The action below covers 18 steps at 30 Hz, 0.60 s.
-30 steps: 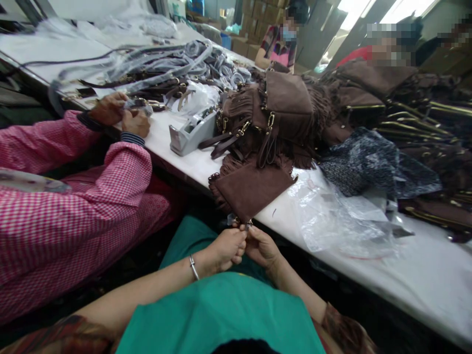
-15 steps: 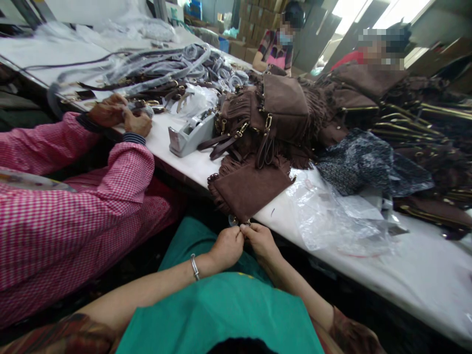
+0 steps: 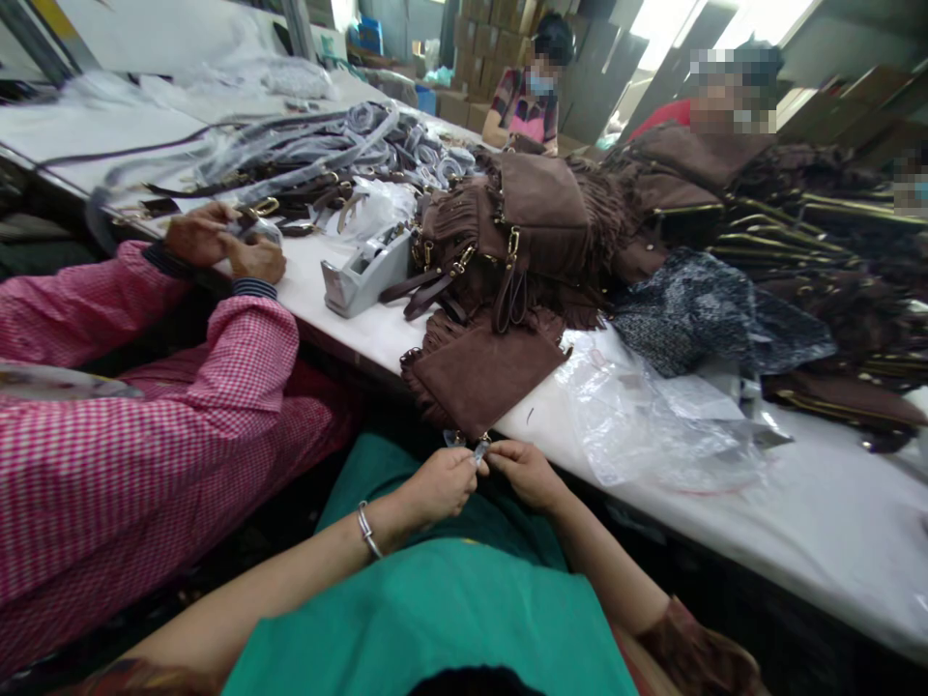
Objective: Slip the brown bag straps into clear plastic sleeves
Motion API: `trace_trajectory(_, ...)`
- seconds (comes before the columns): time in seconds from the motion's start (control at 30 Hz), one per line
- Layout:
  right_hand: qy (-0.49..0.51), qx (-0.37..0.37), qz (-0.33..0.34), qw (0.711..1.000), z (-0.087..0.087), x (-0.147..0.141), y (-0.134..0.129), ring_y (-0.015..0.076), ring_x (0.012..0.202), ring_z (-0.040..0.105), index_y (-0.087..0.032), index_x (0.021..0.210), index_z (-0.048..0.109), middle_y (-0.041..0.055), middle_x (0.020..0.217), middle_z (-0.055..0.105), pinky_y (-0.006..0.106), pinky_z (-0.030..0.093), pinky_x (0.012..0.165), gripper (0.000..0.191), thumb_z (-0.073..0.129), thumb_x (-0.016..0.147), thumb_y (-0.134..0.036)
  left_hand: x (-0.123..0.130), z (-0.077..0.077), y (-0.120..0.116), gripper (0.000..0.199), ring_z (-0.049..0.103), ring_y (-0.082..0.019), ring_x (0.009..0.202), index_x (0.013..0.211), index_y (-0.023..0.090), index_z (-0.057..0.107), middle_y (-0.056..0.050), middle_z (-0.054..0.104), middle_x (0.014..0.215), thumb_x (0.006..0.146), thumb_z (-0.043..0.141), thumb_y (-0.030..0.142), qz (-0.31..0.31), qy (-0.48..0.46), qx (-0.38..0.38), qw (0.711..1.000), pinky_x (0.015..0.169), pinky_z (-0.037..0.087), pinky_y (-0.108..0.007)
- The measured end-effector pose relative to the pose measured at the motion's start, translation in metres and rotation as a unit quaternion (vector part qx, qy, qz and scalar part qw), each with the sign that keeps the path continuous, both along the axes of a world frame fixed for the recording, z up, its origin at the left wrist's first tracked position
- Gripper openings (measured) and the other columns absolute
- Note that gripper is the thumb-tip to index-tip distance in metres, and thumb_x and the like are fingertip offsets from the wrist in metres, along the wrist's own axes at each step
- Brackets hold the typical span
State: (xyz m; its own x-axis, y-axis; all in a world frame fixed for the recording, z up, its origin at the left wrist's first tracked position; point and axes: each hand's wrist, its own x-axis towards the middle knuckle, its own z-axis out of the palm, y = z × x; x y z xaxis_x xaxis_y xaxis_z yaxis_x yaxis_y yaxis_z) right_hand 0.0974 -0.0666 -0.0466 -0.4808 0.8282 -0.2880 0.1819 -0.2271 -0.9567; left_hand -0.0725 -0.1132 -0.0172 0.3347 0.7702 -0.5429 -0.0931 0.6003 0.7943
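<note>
Head view, hands [image 3: 442, 483] pinching fitting [image 3: 481, 449], fringed bag [image 3: 487, 372], contents hidden

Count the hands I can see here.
4: left hand and right hand, just below the front pouch; a neighbor's two hands, at the table edge on the left. Others may be hidden behind the bags.

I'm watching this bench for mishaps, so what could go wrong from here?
The brown bag overhangs the table edge, so it might slide off if the left hand and right hand tug the small fitting at its corner. The strap loops by its upper edge could snag if it shifts.
</note>
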Motion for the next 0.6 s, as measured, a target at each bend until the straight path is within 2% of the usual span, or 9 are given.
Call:
trace_trajectory(0.1, -0.02, -0.007, -0.058, 0.998, -0.014, 0.009, -0.009, 0.0175, 0.071, 0.061, -0.017, 0.088, 0.075, 0.0037, 0.077, 0.072, 0.032, 0.045, 0.074, 0.024, 0.067, 0.075, -0.036, -0.004, 0.001, -0.001, 0.016, 0.024, -0.007, 0.037, 0.09, 0.02, 0.05, 0.011, 0.032, 0.051, 0.086, 0.039, 0.031, -0.025, 0.022, 0.002, 0.999, 0.038, 0.021, -0.018)
trace_trajectory(0.17, -0.028, -0.034, -0.101, 0.994, -0.023, 0.017, -0.017, 0.0174, 0.066, 0.061, -0.016, 0.087, 0.074, 0.0059, 0.076, 0.072, 0.032, 0.046, 0.069, 0.027, 0.068, 0.073, -0.038, -0.013, 0.003, -0.001, 0.017, 0.034, -0.008, 0.039, 0.085, 0.02, 0.054, 0.007, 0.041, 0.053, 0.085, 0.042, 0.032, -0.07, 0.079, 0.048, 0.993, 0.041, 0.029, -0.021)
trace_trajectory(0.23, -0.039, -0.057, -0.144, 0.987, -0.032, 0.027, -0.026, 0.0176, 0.063, 0.06, -0.015, 0.085, 0.074, 0.0082, 0.078, 0.073, 0.033, 0.046, 0.065, 0.029, 0.07, 0.071, -0.04, -0.028, 0.009, 0.004, 0.018, 0.048, -0.012, 0.049, 0.074, 0.02, 0.059, 0.001, 0.052, 0.059, 0.081, 0.051, 0.034, -0.129, 0.17, 0.16, 0.964, 0.05, 0.038, -0.024)
trace_trajectory(0.3, -0.051, -0.066, -0.172, 0.981, -0.04, 0.037, -0.034, 0.0182, 0.063, 0.06, -0.015, 0.083, 0.073, 0.0095, 0.078, 0.073, 0.033, 0.046, 0.063, 0.03, 0.071, 0.068, -0.042, -0.047, 0.02, 0.019, 0.019, 0.057, -0.016, 0.064, 0.066, 0.02, 0.063, -0.003, 0.062, 0.067, 0.078, 0.059, 0.034, -0.146, 0.263, 0.286, 0.91, 0.063, 0.043, -0.026)
trace_trajectory(0.4, -0.075, -0.069, -0.194, 0.976, -0.049, 0.047, -0.046, 0.0186, 0.06, 0.059, -0.016, 0.078, 0.073, 0.0088, 0.075, 0.072, 0.033, 0.045, 0.061, 0.029, 0.07, 0.065, -0.042, -0.075, 0.037, 0.06, 0.021, 0.061, -0.021, 0.09, 0.087, 0.021, 0.069, -0.006, 0.068, 0.09, 0.083, 0.054, 0.035, -0.017, 0.409, 0.374, 0.832, 0.085, 0.044, -0.029)
trace_trajectory(0.47, -0.088, -0.077, -0.2, 0.973, -0.054, 0.049, -0.053, 0.0185, 0.057, 0.057, -0.017, 0.074, 0.073, 0.0082, 0.071, 0.071, 0.033, 0.044, 0.058, 0.029, 0.069, 0.063, -0.043, -0.086, 0.041, 0.091, 0.032, 0.055, -0.026, 0.11, 0.104, 0.018, 0.065, -0.011, 0.065, 0.108, 0.08, 0.059, 0.038, 0.055, 0.495, 0.385, 0.777, 0.099, 0.039, -0.034)
trace_trajectory(0.5, -0.093, -0.079, -0.198, 0.973, -0.057, 0.049, -0.057, 0.0186, 0.056, 0.057, -0.017, 0.073, 0.072, 0.008, 0.07, 0.07, 0.033, 0.043, 0.056, 0.03, 0.067, 0.063, -0.044, -0.089, 0.041, 0.105, 0.04, 0.052, -0.028, 0.115, 0.108, 0.015, 0.063, -0.014, 0.062, 0.114, 0.076, 0.064, 0.04, 0.066, 0.518, 0.374, 0.766, 0.101, 0.038, -0.036)
trace_trajectory(0.53, -0.095, -0.075, -0.192, 0.974, -0.06, 0.048, -0.06, 0.0188, 0.055, 0.057, -0.017, 0.072, 0.072, 0.008, 0.07, 0.07, 0.033, 0.043, 0.055, 0.03, 0.065, 0.064, -0.045, -0.09, 0.04, 0.117, 0.047, 0.05, -0.03, 0.117, 0.109, 0.013, 0.061, -0.016, 0.061, 0.115, 0.071, 0.069, 0.04, 0.07, 0.527, 0.352, 0.77, 0.102, 0.037, -0.038)
trace_trajectory(0.6, -0.097, -0.04, -0.171, 0.98, -0.065, 0.045, -0.063, 0.0199, 0.057, 0.058, -0.019, 0.071, 0.072, 0.0076, 0.069, 0.069, 0.033, 0.044, 0.055, 0.028, 0.061, 0.068, -0.044, -0.087, 0.037, 0.133, 0.052, 0.054, -0.031, 0.114, 0.106, 0.014, 0.061, -0.017, 0.062, 0.111, 0.063, 0.076, 0.039, 0.073, 0.499, 0.28, 0.817, 0.099, 0.04, -0.04)
